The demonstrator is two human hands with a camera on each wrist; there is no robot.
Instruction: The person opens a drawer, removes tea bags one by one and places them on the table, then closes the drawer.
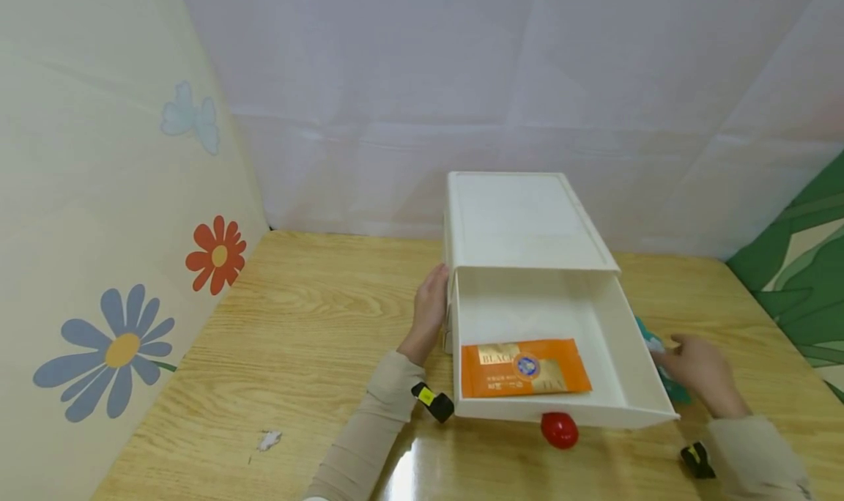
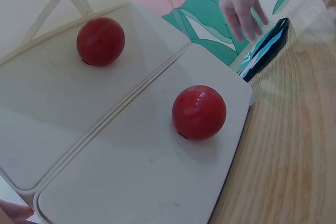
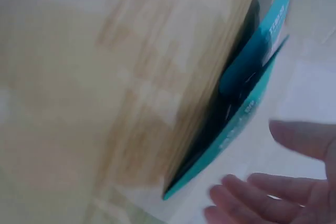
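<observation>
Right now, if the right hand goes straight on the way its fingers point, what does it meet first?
Most likely the teal packet, which leans beside the open white drawer. The right hand reaches toward it with its fingers spread, just short of it. Depth is unclear; it may already touch.

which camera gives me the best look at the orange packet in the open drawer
The head view: the orange packet lies flat in the open drawer, label fully visible. The left wrist view shows only drawer fronts and red knobs; the right wrist view shows neither.
</observation>
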